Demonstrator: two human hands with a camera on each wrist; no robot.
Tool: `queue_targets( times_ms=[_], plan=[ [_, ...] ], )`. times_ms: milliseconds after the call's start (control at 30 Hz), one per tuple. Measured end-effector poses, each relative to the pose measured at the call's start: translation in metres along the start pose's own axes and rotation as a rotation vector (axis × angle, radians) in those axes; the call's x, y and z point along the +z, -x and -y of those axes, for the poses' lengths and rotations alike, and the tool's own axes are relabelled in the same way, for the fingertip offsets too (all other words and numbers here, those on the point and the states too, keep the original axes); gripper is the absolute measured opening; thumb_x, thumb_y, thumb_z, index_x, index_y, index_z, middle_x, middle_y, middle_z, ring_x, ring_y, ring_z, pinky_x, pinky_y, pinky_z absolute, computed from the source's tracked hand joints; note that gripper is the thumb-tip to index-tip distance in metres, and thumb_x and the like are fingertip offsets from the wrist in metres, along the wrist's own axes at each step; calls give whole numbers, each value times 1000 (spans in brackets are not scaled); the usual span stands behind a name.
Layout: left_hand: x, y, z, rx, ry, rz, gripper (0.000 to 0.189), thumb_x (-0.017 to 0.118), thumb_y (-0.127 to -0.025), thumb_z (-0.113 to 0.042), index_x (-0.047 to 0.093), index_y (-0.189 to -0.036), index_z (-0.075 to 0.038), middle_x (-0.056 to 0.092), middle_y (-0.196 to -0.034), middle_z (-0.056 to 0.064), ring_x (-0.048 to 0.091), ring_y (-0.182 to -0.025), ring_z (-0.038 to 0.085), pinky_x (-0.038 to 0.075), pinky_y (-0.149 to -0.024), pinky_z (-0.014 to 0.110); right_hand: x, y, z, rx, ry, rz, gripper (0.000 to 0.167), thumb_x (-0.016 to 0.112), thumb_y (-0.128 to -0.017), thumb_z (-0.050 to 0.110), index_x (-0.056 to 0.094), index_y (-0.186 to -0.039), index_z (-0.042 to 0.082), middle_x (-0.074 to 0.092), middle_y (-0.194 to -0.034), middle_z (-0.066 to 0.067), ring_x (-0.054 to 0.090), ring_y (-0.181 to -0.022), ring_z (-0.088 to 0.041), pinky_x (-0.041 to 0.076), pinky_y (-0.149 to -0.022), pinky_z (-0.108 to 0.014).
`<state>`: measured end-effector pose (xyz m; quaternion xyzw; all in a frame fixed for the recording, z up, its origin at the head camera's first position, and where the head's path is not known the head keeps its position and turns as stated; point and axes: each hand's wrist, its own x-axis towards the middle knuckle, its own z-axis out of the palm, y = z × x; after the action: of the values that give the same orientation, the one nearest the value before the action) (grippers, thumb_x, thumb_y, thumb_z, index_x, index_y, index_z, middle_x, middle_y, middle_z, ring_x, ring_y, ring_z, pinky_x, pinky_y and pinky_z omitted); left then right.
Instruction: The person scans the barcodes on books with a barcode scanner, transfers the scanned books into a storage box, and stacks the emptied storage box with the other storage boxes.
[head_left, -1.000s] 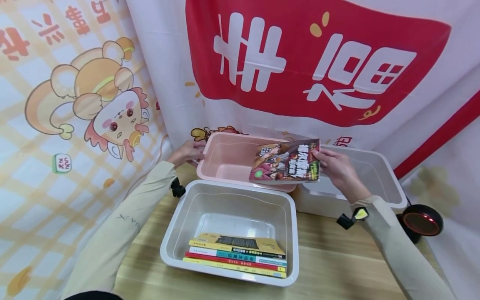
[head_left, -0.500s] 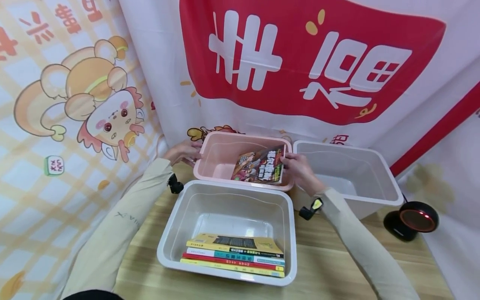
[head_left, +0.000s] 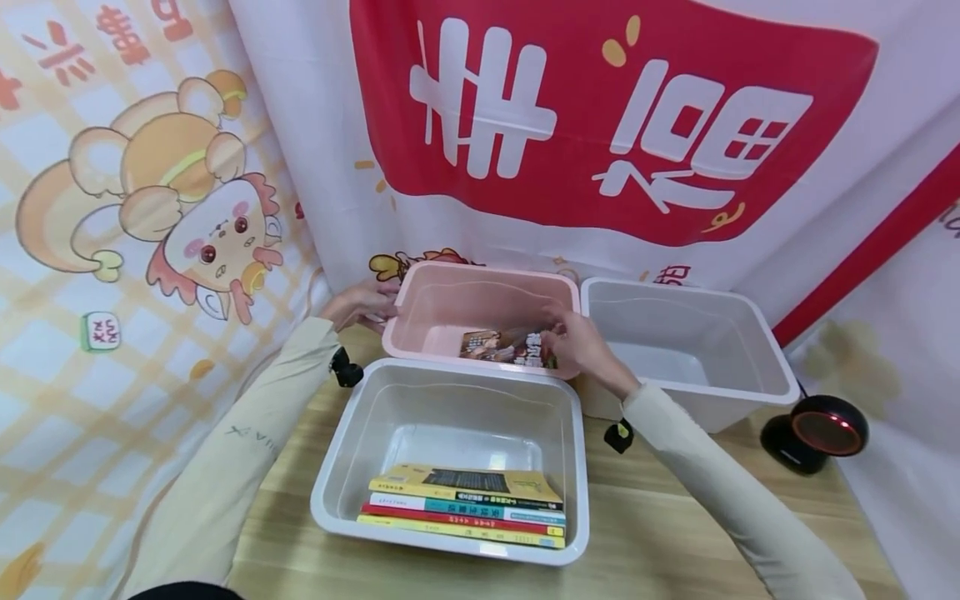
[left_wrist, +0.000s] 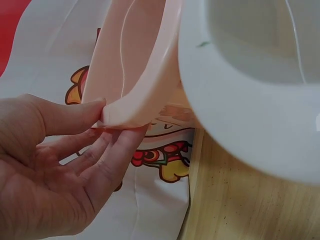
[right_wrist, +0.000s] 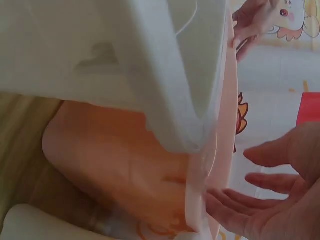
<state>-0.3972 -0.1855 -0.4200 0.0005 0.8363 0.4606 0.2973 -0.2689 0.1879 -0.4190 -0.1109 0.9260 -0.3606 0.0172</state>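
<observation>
Head view: book low in the pink tub

The book (head_left: pixel 497 347) lies mid-frame in the pink tub (head_left: pixel 450 302), partly hidden by the near rim. The left hand (left_wrist: pixel 45 180) pinches the tub's left corner; the right hand (head_left: pixel 585 340), fingers loosely parted, is at its right end. A grey tub (head_left: pixel 457 398) holding stacked books (head_left: pixel 465 510) blocks the front; a second grey tub (head_left: pixel 675 321) and a black device (head_left: pixel 828 425) stand right.

From my end I see the left arm (head_left: pixel 262 425) and right arm (head_left: pixel 720 477) reaching forward, 2 sleeved forearms angled toward each other. The left hand (left_wrist: pixel 57 182) pinches, thumb above, fingers beneath; the right hand (right_wrist: pixel 280 197) is relaxed, thumb spread from lightly bent fingers.
</observation>
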Motion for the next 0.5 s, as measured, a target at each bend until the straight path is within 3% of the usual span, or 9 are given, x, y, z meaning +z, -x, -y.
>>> queue_targets(
  times_ms=[133,233,367,500],
  plan=[
    [-3,-1,3,-4,10,-3,77,61,-103,-4,19,-167,-9,40,-162,26,63,-121,35,67,-74,31,-4,5,9,21,-14,88,46,59,-103,4,52,-148,-5,64,-136,-30,66,-119,-44,59,-102,-53],
    [-4,-1,4,10,25,11,77,60,-103,-4,18,-167,-8,34,-166,26,60,-127,39,67,-75,32,-7,8,13,18,-27,108,44,60,-103,1,56,-146,-4,63,-138,-27,66,-118,-42,61,-99,-49],
    [-2,-3,4,20,29,37,78,58,-104,-4,14,-168,-8,27,-169,23,54,-135,44,66,-75,31,-12,17,14,-121,-26,136,41,58,-97,-10,64,-138,-5,71,-124,-23,70,-100,-33,65,-83,-38],
    [1,-3,2,28,-4,31,77,59,-103,-4,16,-167,-5,32,-166,26,60,-127,40,66,-75,31,-14,27,16,-270,-15,167,43,55,-91,-18,71,-128,-3,74,-105,-16,62,-81,-21,54,-68,-28]
  ],
)
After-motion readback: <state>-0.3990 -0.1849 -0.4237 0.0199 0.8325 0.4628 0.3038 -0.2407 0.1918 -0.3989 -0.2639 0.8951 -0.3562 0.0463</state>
